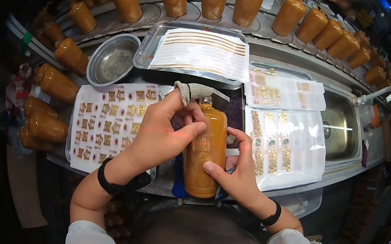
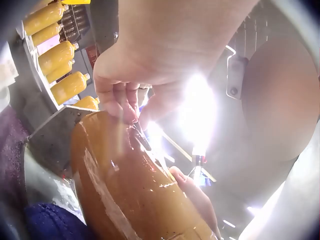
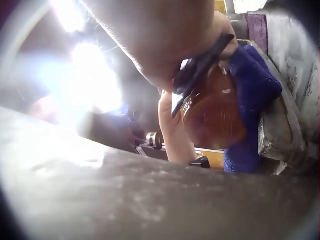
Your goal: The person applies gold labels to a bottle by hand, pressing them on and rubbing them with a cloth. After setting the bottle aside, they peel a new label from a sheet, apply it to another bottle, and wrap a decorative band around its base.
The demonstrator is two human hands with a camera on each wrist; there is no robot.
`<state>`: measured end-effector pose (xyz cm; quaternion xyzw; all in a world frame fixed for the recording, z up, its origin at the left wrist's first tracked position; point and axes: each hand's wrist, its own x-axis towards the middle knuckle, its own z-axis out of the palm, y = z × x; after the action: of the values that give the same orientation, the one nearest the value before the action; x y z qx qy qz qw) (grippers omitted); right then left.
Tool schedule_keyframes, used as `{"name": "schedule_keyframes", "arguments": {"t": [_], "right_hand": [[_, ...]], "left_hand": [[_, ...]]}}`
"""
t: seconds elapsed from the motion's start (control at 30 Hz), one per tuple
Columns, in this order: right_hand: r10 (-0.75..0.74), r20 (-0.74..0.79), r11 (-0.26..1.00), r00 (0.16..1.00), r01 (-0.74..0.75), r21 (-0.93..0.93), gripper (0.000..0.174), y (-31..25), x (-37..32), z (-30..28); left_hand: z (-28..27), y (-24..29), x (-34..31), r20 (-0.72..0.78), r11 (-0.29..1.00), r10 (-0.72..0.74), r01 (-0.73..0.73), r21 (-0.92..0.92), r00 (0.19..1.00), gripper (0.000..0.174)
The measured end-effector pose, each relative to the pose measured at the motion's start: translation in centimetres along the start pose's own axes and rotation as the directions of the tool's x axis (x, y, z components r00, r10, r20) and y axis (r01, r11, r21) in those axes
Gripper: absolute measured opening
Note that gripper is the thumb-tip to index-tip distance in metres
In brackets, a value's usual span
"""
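Note:
An amber-brown glossy bottle stands tilted toward the person in the head view, a gold decal on its front. My left hand is at its upper left side, thumb and fingertips pinching the edge of a clear decal film against the glass. A beige knit finger cover with a black band shows at that hand. My right hand holds the bottle from the right, thumb pressed on its front. A dark flat blade-like tool lies along the right hand in the right wrist view.
Decal sheets lie left and right. Behind are a tray of white sheets and a metal bowl. Similar bottles line a curved conveyor. A sink is at right; a blue cloth sits beside the bottle.

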<state>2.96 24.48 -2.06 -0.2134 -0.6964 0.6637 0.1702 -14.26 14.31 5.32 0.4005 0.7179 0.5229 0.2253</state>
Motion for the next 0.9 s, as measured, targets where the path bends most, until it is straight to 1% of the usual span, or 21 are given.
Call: {"name": "schedule_keyframes", "arguments": {"t": [0.1,0.2,0.27,0.3,0.4,0.47,0.57,0.7,0.9], "right_hand": [[-0.012,0.012,1.000,1.000,0.011,0.025,0.082,0.6,0.0,-0.4],[0.030,0.022,0.996,0.999,-0.032,0.089,0.081,0.6,-0.1,-0.4],[0.053,0.024,0.992,0.998,-0.055,0.112,0.080,0.7,-0.1,-0.3],[0.052,0.019,0.993,0.998,-0.054,0.103,0.080,0.7,-0.1,-0.2],[0.061,0.035,0.993,0.998,-0.064,0.099,0.080,0.6,0.0,-0.7],[0.061,0.039,0.994,0.997,-0.064,0.086,0.080,0.6,0.0,-0.6],[0.032,0.050,0.996,0.998,-0.036,0.078,0.080,1.0,0.3,-1.1],[-0.036,0.010,0.999,0.999,0.036,0.042,0.079,1.3,0.2,-0.5],[-0.051,-0.010,0.998,0.999,0.051,0.045,0.077,1.6,0.3,-0.4]], "left_hand": [[0.8,-0.1,0.0,-0.034,1.000,0.025,-0.025,-0.001,0.999,0.030],[0.8,-0.1,0.0,-0.036,0.999,-0.032,0.030,-0.035,0.999,0.030],[1.0,-0.3,-0.1,-0.053,0.999,-0.014,0.012,-0.039,0.999,0.030],[1.1,-0.3,-0.1,-0.061,0.999,-0.007,0.004,-0.040,0.998,0.030],[1.5,0.0,0.0,-0.059,0.999,-0.050,0.050,-0.015,0.997,0.026],[1.4,-0.2,-0.1,-0.065,0.999,-0.044,0.043,-0.013,0.997,0.027],[1.9,0.0,0.2,-0.083,0.998,-0.068,0.067,-0.008,0.994,0.027],[2.0,-0.1,-0.1,-0.085,0.999,-0.054,0.053,-0.011,0.995,0.028],[2.2,0.0,-0.1,-0.098,0.998,-0.060,0.058,-0.022,0.993,0.028]]}}
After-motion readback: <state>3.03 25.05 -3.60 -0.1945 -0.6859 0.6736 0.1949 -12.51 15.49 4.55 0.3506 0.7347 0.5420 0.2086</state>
